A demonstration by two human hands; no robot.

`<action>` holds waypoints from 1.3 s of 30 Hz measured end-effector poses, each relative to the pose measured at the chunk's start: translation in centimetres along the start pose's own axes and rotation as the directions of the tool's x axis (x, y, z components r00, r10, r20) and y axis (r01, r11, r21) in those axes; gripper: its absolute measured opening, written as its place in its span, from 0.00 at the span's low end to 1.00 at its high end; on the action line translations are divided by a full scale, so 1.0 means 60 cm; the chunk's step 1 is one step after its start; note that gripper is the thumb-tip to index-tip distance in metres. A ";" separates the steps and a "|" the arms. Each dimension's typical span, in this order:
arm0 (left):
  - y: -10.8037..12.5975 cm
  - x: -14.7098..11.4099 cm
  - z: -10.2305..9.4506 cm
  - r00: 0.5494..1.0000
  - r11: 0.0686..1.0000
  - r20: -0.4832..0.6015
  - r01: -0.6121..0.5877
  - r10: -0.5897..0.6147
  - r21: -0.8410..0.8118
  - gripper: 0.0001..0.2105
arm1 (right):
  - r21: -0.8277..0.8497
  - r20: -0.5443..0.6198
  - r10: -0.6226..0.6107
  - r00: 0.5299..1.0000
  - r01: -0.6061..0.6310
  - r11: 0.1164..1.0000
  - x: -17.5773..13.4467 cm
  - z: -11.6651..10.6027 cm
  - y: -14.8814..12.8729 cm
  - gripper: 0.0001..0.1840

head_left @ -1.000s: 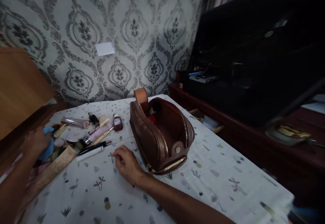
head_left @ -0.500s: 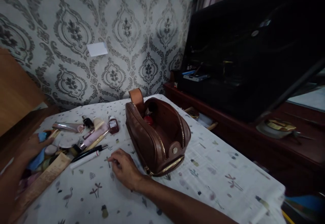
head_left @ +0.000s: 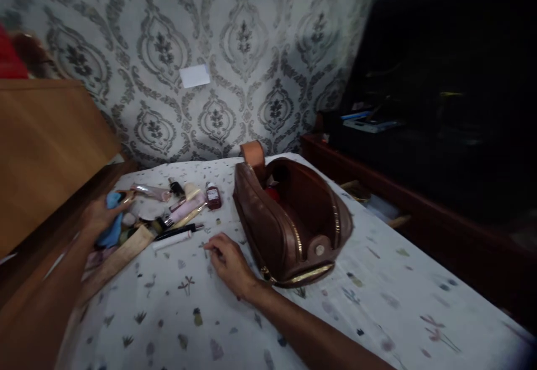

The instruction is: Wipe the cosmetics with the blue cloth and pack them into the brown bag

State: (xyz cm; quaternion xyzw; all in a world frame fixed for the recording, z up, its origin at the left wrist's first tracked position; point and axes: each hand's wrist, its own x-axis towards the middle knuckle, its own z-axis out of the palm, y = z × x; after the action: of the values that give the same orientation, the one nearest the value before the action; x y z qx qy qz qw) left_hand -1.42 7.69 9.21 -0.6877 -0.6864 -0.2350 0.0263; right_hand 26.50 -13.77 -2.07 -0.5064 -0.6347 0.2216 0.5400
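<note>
My left hand [head_left: 98, 216] is at the far left of a pile of cosmetics, its fingers closed around a soft blue cloth [head_left: 111, 234]. A small brownish item by its fingertips is too blurred to name. My right hand [head_left: 229, 261] rests on the printed tablecloth [head_left: 235, 336], fingers loosely bent and apart, with nothing visible in it. Just right of that hand stands a brown leather toiletry bag [head_left: 268, 230], unzipped wide, with a red-looking item [head_left: 272, 193] inside. Near my left hand lie a beige tube [head_left: 121, 258], a white pen [head_left: 173, 240] and a black pen [head_left: 180, 230].
A dark red bottle [head_left: 213, 196] lies at the pile's right edge, near a pinkish tube [head_left: 151, 192]. A wooden box [head_left: 50, 135] stands at the left. Beyond the table's right edge are an open drawer [head_left: 377, 205] and a large dark screen [head_left: 453, 107].
The view has swung left, so everything sits further right. My left hand has lifted slightly with the blue cloth. My right hand stays beside the bag.
</note>
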 end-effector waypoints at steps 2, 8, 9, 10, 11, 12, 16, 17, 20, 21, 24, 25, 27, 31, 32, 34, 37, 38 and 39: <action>-0.008 -0.009 0.004 0.998 0.997 0.056 -0.012 0.017 -0.079 0.19 | 0.012 0.006 -0.011 1.000 0.011 1.000 0.000 0.000 0.005 0.13; -0.003 -0.059 -0.005 0.988 0.957 0.054 -0.127 0.146 -0.261 0.28 | 0.034 0.031 -0.033 0.999 0.032 0.999 0.006 -0.003 0.009 0.13; 0.004 -0.072 -0.008 0.985 0.942 0.039 -0.152 0.171 -0.298 0.29 | 0.036 0.036 -0.035 0.999 0.033 0.999 0.006 -0.004 0.007 0.13; 0.012 -0.087 -0.012 0.980 0.922 0.022 -0.179 0.198 -0.343 0.29 | 0.039 0.042 -0.031 0.999 0.030 0.999 0.006 -0.005 0.003 0.12; 0.021 -0.104 -0.016 0.973 0.896 0.006 -0.209 0.230 -0.393 0.29 | 0.046 0.048 -0.022 0.999 0.020 0.999 0.006 -0.006 -0.001 0.11; 0.032 -0.121 -0.020 0.964 0.864 -0.006 -0.242 0.267 -0.441 0.29 | 0.055 0.051 -0.007 0.999 0.004 0.998 0.006 -0.007 -0.005 0.11; 0.078 -0.199 -0.025 0.896 0.773 0.006 -0.380 0.444 -0.507 0.26 | 0.168 0.078 0.096 0.992 -0.108 0.980 0.003 -0.009 -0.025 0.13; 0.089 -0.219 -0.023 0.874 0.759 0.020 -0.410 0.485 -0.506 0.25 | 0.224 0.093 0.128 0.987 -0.146 0.964 0.002 -0.009 -0.029 0.16; 0.113 -0.270 -0.006 0.813 0.712 0.068 -0.462 0.578 -0.528 0.27 | 0.395 0.174 0.186 0.967 -0.242 0.886 0.003 -0.009 -0.034 0.24; 0.118 -0.284 0.002 0.795 0.698 0.081 -0.475 0.602 -0.536 0.27 | 0.427 0.185 0.199 0.962 -0.261 0.866 0.004 -0.008 -0.033 0.24; 0.126 -0.310 0.026 0.766 0.696 0.114 -0.498 0.633 -0.516 0.28 | 0.465 0.158 0.264 0.952 -0.308 0.830 0.008 -0.006 -0.022 0.22; 0.126 -0.315 0.032 0.764 0.704 0.129 -0.497 0.632 -0.506 0.28 | 0.472 0.146 0.287 0.947 -0.322 0.821 0.009 -0.004 -0.017 0.21; 0.124 -0.319 0.039 0.757 0.713 0.160 -0.490 0.633 -0.501 0.29 | 0.491 0.141 0.311 0.940 -0.339 0.803 0.010 0.000 -0.007 0.20; 0.115 -0.327 0.031 0.774 0.749 0.195 -0.463 0.602 -0.474 0.30 | 0.500 0.136 0.309 0.941 -0.335 0.799 0.011 0.007 0.004 0.20; 0.113 -0.331 0.027 0.790 0.771 0.203 -0.449 0.579 -0.452 0.28 | 0.495 0.131 0.312 0.941 -0.334 0.802 0.010 0.007 0.004 0.20; 0.108 -0.343 0.018 0.819 0.811 0.212 -0.424 0.533 -0.403 0.25 | 0.478 0.130 0.327 0.936 -0.348 0.806 0.006 0.006 0.004 0.19; 0.101 -0.360 0.013 0.831 0.832 0.210 -0.428 0.516 -0.353 0.21 | 0.467 0.153 0.358 0.921 -0.387 0.795 -0.002 0.000 0.004 0.19; 0.098 -0.364 0.013 0.824 0.829 0.216 -0.435 0.524 -0.353 0.20 | 0.469 0.162 0.363 0.918 -0.395 0.790 -0.005 -0.003 0.004 0.19; 0.096 -0.366 0.013 0.817 0.824 0.223 -0.439 0.532 -0.359 0.19 | 0.471 0.169 0.363 0.916 -0.398 0.787 -0.008 -0.005 0.004 0.20</action>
State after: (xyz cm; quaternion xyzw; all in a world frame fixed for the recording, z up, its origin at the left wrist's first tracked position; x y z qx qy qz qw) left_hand 5.45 -12.80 2.27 -0.8657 -0.4386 -0.2063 -0.1251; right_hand 26.83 -14.18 -2.38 -0.4600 -0.4596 0.4985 0.5733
